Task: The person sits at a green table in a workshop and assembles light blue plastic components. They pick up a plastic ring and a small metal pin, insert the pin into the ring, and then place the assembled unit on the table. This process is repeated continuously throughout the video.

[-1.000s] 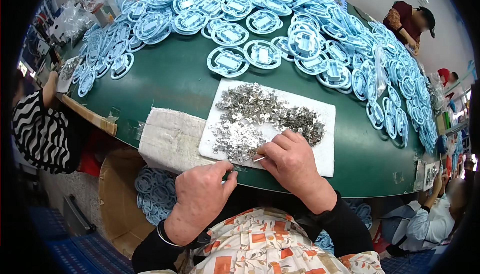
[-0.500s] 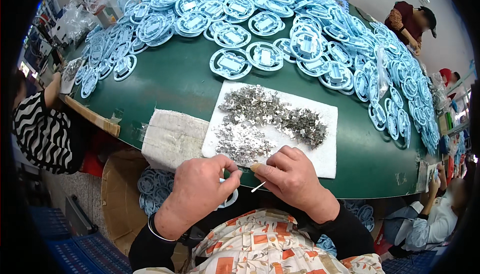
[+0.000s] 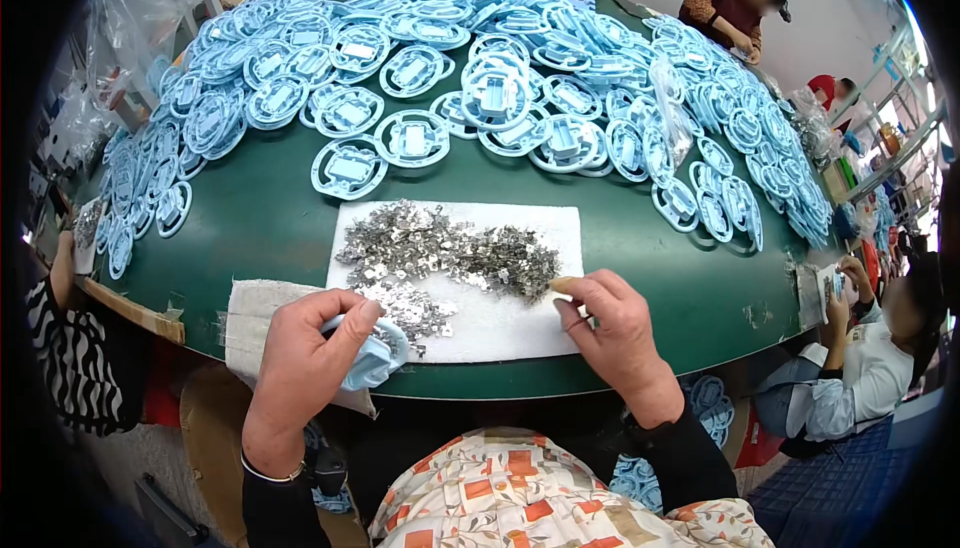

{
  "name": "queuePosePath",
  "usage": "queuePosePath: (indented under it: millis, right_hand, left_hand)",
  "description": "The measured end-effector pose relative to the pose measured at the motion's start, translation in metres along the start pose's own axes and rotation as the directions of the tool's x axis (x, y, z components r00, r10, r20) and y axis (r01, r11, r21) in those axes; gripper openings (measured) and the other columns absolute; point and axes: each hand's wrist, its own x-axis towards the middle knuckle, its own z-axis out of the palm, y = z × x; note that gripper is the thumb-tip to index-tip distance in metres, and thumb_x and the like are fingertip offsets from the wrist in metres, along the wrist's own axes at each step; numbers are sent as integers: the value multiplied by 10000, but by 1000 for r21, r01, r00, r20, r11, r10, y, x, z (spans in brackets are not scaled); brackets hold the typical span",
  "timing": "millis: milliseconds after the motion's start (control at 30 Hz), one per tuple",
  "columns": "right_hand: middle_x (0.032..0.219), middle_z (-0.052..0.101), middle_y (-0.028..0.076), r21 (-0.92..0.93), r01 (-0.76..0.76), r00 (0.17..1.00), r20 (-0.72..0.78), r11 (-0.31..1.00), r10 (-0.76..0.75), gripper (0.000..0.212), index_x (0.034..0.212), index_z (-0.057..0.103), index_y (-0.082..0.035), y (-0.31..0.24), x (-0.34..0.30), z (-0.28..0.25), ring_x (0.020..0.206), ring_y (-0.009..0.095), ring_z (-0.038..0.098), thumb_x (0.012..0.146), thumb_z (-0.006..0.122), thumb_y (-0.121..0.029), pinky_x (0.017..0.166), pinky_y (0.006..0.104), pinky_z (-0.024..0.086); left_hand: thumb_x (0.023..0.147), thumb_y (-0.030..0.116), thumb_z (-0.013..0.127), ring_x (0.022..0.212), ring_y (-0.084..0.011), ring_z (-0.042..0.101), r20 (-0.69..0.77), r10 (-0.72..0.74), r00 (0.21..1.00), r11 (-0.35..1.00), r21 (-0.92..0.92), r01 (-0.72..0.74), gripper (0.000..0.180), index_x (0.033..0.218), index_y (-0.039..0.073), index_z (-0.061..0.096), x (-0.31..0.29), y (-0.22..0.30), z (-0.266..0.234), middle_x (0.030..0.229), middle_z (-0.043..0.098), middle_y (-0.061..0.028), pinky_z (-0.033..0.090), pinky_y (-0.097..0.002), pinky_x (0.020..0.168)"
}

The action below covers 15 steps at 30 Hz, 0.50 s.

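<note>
My left hand (image 3: 310, 358) grips a light blue plastic ring-shaped part (image 3: 378, 356) at the near left edge of a white foam board (image 3: 520, 338); my fingers cover some of the part. Small silvery metal clips (image 3: 400, 243) lie heaped on the board, darker ones toward the right and brighter ones at the near left. At the right end of the heap, my right hand (image 3: 620, 333) has its thumb and forefinger pinched together. Whatever is between those fingertips is too small to make out.
Many more light blue plastic parts (image 3: 350, 168) are piled across the far side of the green table (image 3: 270, 223). A cloth-covered block (image 3: 255, 318) sits left of the board. Co-workers (image 3: 730, 8) are around the table, and a cardboard box (image 3: 215, 428) stands below its near edge.
My left hand has moved left and turned, showing more of the blue part. My right hand has gone to the right end of the clips; the thin white stick seen by it earlier no longer shows.
</note>
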Motion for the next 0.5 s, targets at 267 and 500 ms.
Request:
queuePosePath:
  millis: [267, 500]
  right_hand:
    - [907, 661, 114, 34, -175, 985, 17, 984, 174, 156, 1020, 723, -34, 42, 10, -13, 745, 270, 678, 864, 722, -22, 675, 358, 548]
    - [919, 660, 124, 5, -141, 989, 56, 990, 140, 135, 1014, 723, -57, 44, 30, 1, 801, 343, 667, 881, 710, -73, 729, 432, 539]
  left_hand:
    - [985, 173, 720, 801, -65, 668, 282, -63, 957, 922, -351, 164, 255, 1112, -47, 699, -30, 9, 48, 937, 738, -65, 556, -219, 710]
    - [987, 181, 710, 769, -41, 632, 379, -152, 913, 903, -321, 284, 230, 1096, -22, 696, -37, 8, 76, 901, 722, -25, 518, -205, 670]
